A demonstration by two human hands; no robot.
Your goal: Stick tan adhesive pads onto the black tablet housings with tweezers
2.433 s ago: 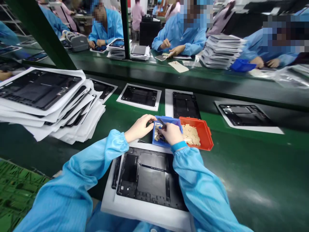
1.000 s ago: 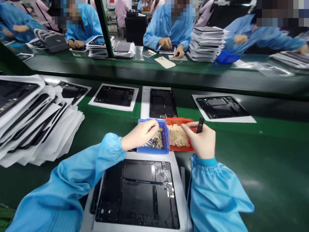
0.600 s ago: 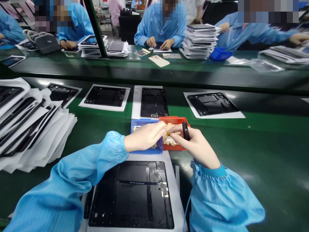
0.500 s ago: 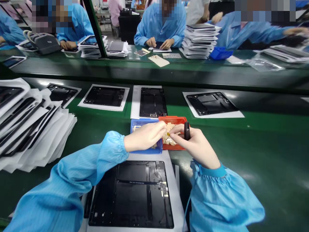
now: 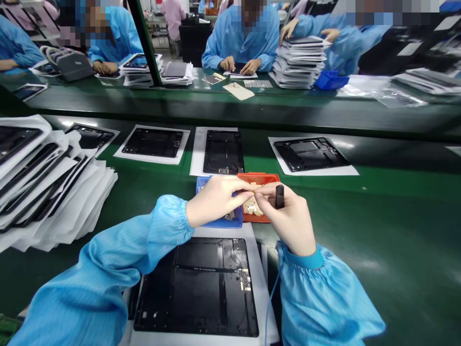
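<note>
1 tiny yellow pc (image 5: 254,191) is pinched btwn L hand (image 5: 219,198) & R hand (image 5: 292,222), latter also gripping blk tool (image 5: 280,196). I see blk flat shell (image 5: 198,293) at 7 o'clock from them.

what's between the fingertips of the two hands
The head view shows a tiny yellowish piece between the left hand and the right hand, at their fingertips, seen against the red bin; it is too small to identify.

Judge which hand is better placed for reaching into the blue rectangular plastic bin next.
Probably the left hand: it is above the blue bin, with no tool visible. The right hand is at the red rectangular plastic bin, holding a black cylindrical tool.
</note>
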